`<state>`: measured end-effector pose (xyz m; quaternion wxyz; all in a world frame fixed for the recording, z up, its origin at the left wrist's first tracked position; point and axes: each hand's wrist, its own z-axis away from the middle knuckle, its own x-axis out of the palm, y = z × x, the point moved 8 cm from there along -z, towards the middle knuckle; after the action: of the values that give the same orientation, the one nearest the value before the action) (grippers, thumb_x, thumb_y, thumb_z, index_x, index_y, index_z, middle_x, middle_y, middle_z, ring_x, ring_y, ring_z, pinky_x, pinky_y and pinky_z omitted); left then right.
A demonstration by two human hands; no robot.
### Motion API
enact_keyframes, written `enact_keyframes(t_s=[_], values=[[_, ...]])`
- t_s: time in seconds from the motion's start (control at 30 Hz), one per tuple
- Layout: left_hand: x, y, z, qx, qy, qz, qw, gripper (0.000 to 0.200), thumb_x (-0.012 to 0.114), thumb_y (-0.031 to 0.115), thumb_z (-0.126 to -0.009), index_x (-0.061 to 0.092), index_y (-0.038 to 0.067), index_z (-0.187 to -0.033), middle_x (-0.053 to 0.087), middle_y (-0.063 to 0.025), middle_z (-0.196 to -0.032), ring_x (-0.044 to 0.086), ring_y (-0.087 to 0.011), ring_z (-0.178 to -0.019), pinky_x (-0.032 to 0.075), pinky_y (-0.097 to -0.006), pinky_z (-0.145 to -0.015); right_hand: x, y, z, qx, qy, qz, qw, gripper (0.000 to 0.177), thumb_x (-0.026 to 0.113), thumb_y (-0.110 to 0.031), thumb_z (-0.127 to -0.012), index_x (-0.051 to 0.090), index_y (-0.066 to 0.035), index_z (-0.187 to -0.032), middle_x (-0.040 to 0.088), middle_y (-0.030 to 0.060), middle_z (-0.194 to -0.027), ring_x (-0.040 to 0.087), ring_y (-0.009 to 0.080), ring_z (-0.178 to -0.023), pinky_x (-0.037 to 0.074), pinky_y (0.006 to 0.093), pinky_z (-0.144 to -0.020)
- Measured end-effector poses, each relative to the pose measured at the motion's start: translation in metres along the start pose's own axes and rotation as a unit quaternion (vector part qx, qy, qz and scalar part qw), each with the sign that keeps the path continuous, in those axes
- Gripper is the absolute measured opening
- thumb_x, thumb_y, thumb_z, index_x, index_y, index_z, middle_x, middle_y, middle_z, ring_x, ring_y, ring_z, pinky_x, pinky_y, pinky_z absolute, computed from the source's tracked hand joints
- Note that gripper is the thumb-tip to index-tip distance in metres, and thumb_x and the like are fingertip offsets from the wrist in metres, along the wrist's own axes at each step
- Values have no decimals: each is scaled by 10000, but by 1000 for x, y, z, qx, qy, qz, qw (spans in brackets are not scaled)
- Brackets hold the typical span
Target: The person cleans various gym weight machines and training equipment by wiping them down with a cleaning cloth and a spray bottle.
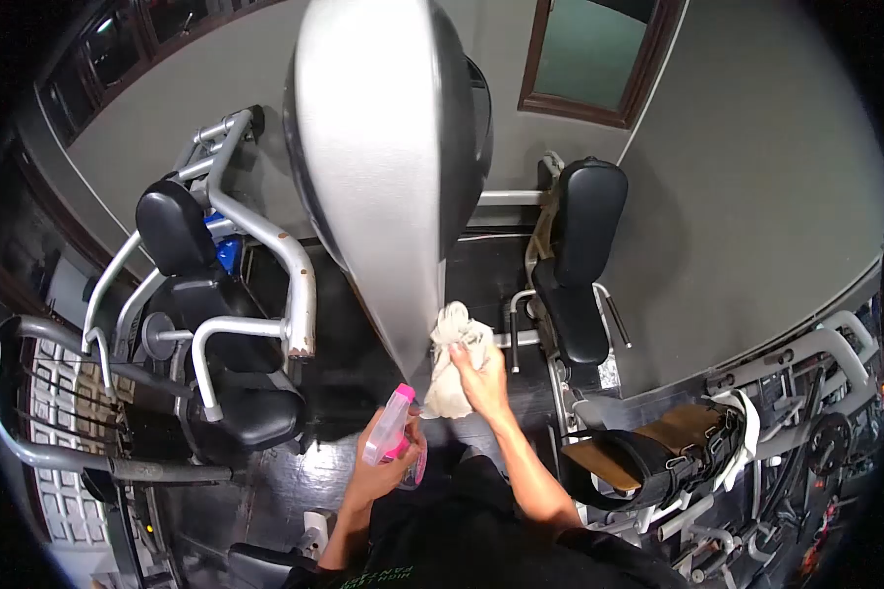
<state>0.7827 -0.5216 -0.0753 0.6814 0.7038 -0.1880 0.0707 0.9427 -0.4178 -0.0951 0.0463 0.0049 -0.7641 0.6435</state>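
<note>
My left hand (375, 469) is wrapped round a pink and clear spray bottle (391, 428), its pink nozzle pointing up and forward. In my right hand (484, 381) is a bunched cream cloth (452, 378), gripped between thumb and fingers, with its loose end hanging down on the left. The cloth is right at the lower edge of a tall silver and black machine housing (368, 128), which rises in front of me. The spray bottle is a little below the tapered bottom end of that housing.
To the left stands a gym machine with a black padded seat (241, 417) and grey bars (265, 231). On the right are a black backrest (591, 221) and a brown and black strapped pad (658, 456). A grey wall (756, 226) with a brown-framed window (591, 49) lies behind.
</note>
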Motion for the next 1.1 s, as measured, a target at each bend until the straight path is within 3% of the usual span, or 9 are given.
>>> enact_keyframes(t_s=[0.2, 0.3, 0.47, 0.7, 0.77, 0.9, 0.97, 1.03, 1.1], values=[[17, -3, 6, 33, 51, -23, 998, 460, 707, 125, -795, 474, -1, -1171, 541, -30, -838, 553, -124, -770, 464, -269, -672, -13, 180, 41, 174, -95, 144, 969, 404, 642, -337, -846, 612, -66, -1144, 662, 139, -1066, 621, 256, -1031, 464, 340, -876], [25, -7, 9, 35, 77, -31, 996, 496, 727, 198, -797, 471, -6, -1169, 542, -28, -829, 554, -124, -772, 464, -273, -677, -14, 193, 43, 191, -144, 197, 951, 430, 659, -368, -821, 619, -61, -1119, 661, 157, -1055, 622, 299, -1020, 474, 364, -859], [36, -9, 13, 39, 91, -22, 995, 524, 745, 221, -789, 467, -14, -1166, 544, -29, -828, 553, -128, -779, 462, -279, -696, 0, 55, -5, 123, -146, 201, 961, 408, 671, -341, -815, 622, -25, -1068, 672, 167, -987, 650, 317, -913, 487, 373, -793], [42, -5, 21, 41, 131, -35, 990, 508, 738, 193, -796, 465, -14, -1170, 545, -32, -834, 552, -139, -785, 458, -285, -718, 12, -105, -21, -98, -101, -142, 980, 254, 654, -158, -858, 593, 9, -1039, 649, 46, -891, 579, 84, -817, 471, 252, -735], [41, -8, 24, 47, 136, -37, 989, 504, 735, 186, -798, 464, -14, -1173, 544, -31, -834, 551, -140, -787, 458, -287, -723, 12, -119, -28, -154, -68, -186, 968, 316, 623, -134, -868, 534, 29, -1124, 619, 75, -1010, 577, 105, -898, 466, 249, -786], [38, -13, 24, 59, 134, -33, 989, 491, 724, 155, -801, 462, -14, -1181, 540, -30, -830, 546, -139, -791, 459, -295, -732, 8, -128, -50, -163, -7, -186, 969, 293, 615, -135, -866, 547, 44, -1089, 625, 75, -987, 590, 120, -885, 468, 262, -788], [37, -12, 21, 55, 136, -47, 988, 491, 721, 146, -800, 460, -15, -1184, 540, -31, -829, 545, -138, -793, 459, -295, -733, 20, -92, -62, -81, -95, -166, 978, 263, 619, -140, -863, 574, 32, -1057, 640, 68, -952, 590, 114, -872, 466, 263, -790], [37, -12, 17, 52, 137, -60, 987, 491, 718, 137, -799, 459, -17, -1187, 540, -31, -828, 544, -137, -795, 460, -295, -735, 14, -57, -58, -68, -101, -144, 982, 274, 618, -167, -869, 592, 22, -1065, 654, 66, -942, 594, 121, -863, 466, 272, -787], [34, -12, 15, 52, 142, -38, 988, 496, 717, 133, -796, 456, -19, -1190, 543, -33, -832, 547, -136, -789, 464, -294, -733, 7, 20, -47, 37, -88, -59, 994, 305, 610, -179, -874, 593, 9, -1113, 658, 66, -978, 595, 128, -873, 466, 283, -789]])
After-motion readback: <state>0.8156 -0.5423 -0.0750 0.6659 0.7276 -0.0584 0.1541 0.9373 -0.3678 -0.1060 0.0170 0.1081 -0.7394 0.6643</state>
